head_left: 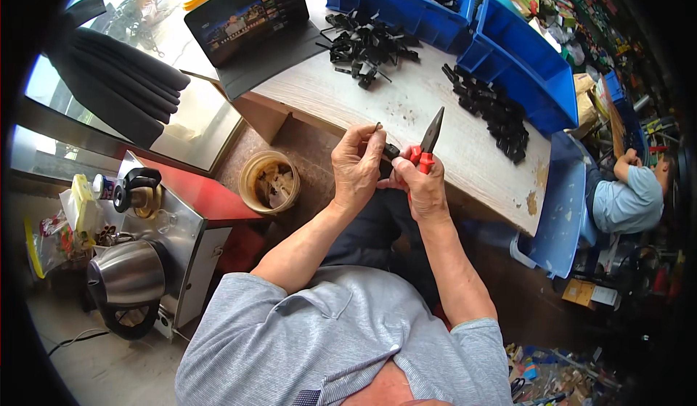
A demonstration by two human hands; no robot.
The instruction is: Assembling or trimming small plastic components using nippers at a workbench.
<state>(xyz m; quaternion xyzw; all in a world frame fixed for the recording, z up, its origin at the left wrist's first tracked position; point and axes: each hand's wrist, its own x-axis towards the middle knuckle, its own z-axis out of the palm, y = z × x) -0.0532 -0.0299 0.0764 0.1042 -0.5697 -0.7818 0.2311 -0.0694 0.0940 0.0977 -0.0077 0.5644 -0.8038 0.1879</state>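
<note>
My right hand (421,188) is closed round long-nose pliers (433,131) with red handles, their dark jaws pointing up and away from me. My left hand (354,166) is closed in a pinch, and a tiny thing shows at its fingertips, too small to name. Between the two hands is a small black plastic part (390,151), beside my right thumb; which hand bears it I cannot tell. Beyond the hands, a pile of similar black parts (367,43) lies on the white table (319,94). More black parts (494,112) form a row at the table's right.
Blue bins (526,57) stand along the table's far side. A tablet (250,25) is propped at the far left. On the floor sits a tub (268,182); left of it are a kettle (127,275) and a metal cabinet (181,253). Another person (628,199) sits at the right.
</note>
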